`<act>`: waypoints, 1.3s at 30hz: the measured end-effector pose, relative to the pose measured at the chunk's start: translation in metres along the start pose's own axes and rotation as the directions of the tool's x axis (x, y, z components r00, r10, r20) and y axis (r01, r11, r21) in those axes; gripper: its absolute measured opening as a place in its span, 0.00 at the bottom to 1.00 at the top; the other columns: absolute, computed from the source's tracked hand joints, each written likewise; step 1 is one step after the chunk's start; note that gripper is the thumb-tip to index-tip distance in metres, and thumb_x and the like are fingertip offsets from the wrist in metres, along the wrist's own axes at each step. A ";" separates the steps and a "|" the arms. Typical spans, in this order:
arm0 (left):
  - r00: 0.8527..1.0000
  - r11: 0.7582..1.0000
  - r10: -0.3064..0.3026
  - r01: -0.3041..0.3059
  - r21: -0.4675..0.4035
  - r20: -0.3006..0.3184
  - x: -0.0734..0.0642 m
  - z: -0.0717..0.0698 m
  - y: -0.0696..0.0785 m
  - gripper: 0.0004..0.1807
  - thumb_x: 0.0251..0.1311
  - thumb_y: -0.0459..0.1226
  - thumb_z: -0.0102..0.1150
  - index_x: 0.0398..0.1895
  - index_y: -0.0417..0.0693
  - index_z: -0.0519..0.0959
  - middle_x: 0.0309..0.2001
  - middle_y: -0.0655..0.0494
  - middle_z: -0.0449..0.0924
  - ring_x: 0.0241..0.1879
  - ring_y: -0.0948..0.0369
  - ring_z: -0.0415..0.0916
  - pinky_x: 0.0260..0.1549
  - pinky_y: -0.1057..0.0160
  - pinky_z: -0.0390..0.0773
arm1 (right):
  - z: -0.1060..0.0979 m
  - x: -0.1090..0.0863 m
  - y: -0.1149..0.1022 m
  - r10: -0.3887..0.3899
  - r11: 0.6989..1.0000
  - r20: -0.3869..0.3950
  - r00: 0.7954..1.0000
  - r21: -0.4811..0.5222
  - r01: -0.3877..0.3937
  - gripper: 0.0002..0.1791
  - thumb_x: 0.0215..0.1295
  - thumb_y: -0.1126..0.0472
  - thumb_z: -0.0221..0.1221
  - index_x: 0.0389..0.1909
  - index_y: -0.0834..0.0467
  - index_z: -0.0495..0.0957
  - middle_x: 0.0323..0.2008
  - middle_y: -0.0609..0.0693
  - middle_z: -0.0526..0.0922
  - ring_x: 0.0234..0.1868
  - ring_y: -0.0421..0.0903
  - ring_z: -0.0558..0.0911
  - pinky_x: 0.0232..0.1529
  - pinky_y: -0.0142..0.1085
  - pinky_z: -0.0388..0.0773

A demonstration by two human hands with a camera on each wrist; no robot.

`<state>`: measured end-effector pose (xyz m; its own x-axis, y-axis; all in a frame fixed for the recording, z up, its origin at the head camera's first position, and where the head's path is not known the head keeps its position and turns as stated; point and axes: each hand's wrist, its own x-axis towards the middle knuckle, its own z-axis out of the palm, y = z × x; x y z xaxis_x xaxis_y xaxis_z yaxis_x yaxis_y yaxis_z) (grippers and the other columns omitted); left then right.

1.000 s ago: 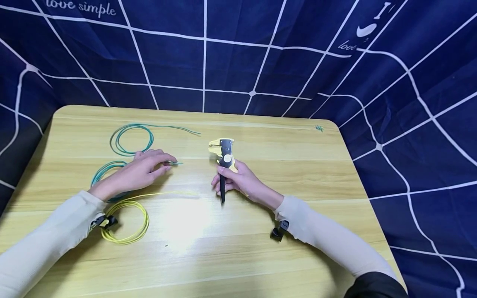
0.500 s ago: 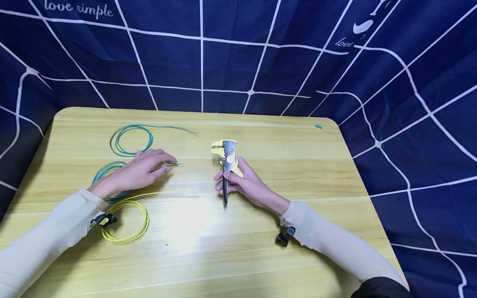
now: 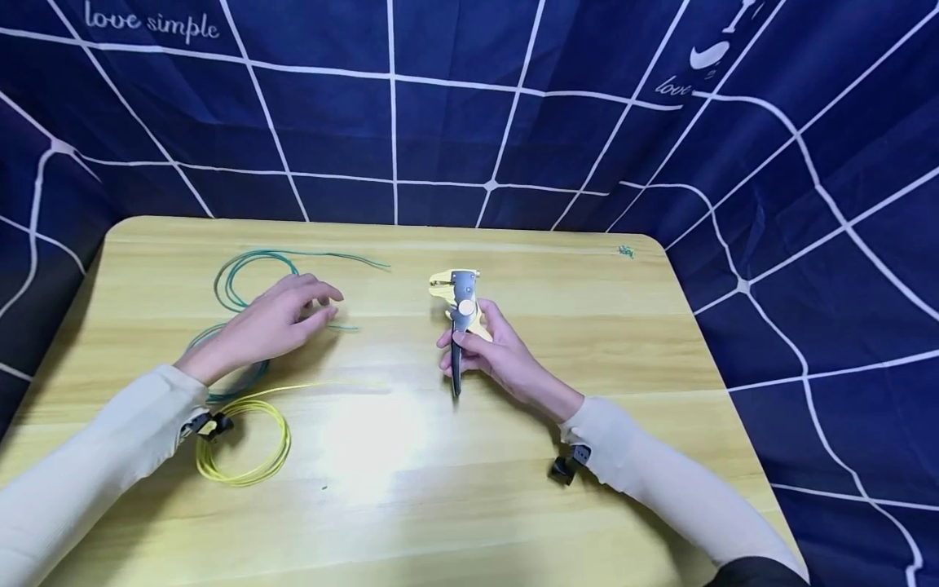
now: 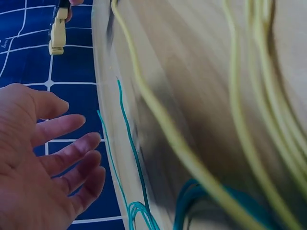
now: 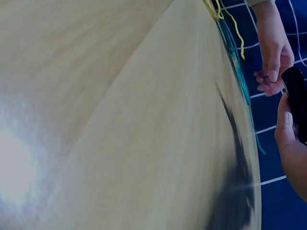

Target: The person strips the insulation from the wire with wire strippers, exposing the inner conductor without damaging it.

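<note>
My right hand (image 3: 506, 355) grips a wire stripper (image 3: 464, 297) by its handles, with the pale yellow head pointing away and its nose turned left. In the right wrist view only the black handle (image 5: 296, 100) and part of the hand show. My left hand (image 3: 271, 326) hovers with loosely bent, spread fingers over a teal wire coil (image 3: 222, 397), partly covering it. The left wrist view shows nothing between those fingers (image 4: 72, 155). From under the hand, the coil's free end (image 3: 346, 328) sticks out to the right.
Another teal wire coil (image 3: 323, 253) lies behind the left hand. A yellow wire coil (image 3: 236, 482) sits in front, its tail reaching right. Tiny green scraps (image 3: 626, 251) lie at the table's (image 3: 587, 505) far right corner. Blue gridded cloth (image 3: 330, 106) hangs around the table.
My left hand has let go of the teal wire end and lifted slightly away. My right hand has shifted a little to the right with the wire stripper.
</note>
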<state>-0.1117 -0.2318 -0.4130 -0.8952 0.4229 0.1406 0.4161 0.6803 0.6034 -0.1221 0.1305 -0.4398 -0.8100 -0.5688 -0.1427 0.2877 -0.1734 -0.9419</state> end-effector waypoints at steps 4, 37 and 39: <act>1.000 1.000 -0.022 0.022 -0.004 -0.015 0.006 -0.005 -0.001 0.14 0.79 0.35 0.61 0.60 0.37 0.85 0.50 0.44 0.84 0.51 0.45 0.78 0.48 0.44 0.75 | -0.001 0.001 0.001 0.018 1.000 -0.005 1.000 0.015 -0.018 0.31 0.82 0.71 0.52 0.78 0.58 0.53 0.47 0.64 0.85 0.39 0.54 0.90 0.47 0.52 0.89; 0.991 0.986 -0.131 0.130 -0.107 -0.010 0.070 -0.019 -0.019 0.15 0.77 0.32 0.61 0.59 0.33 0.83 0.58 0.36 0.84 0.60 0.40 0.79 0.62 0.39 0.74 | 0.000 0.019 0.003 0.027 0.994 -0.074 0.997 0.108 -0.019 0.29 0.79 0.75 0.49 0.76 0.58 0.56 0.46 0.63 0.85 0.39 0.53 0.89 0.47 0.49 0.89; 0.990 0.985 -0.140 0.140 -0.104 0.007 0.075 -0.019 -0.020 0.15 0.77 0.32 0.61 0.60 0.32 0.83 0.58 0.36 0.84 0.60 0.40 0.79 0.64 0.39 0.73 | 0.000 0.020 0.003 0.033 0.994 -0.073 0.997 0.105 -0.026 0.29 0.79 0.75 0.49 0.75 0.58 0.56 0.46 0.63 0.86 0.39 0.53 0.89 0.47 0.49 0.89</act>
<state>-0.1905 -0.2253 -0.3995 -0.9434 0.3279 0.0489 0.2679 0.6671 0.6952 -0.1374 0.1183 -0.4460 -0.8353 -0.5136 -0.1961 0.3604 -0.2420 -0.9009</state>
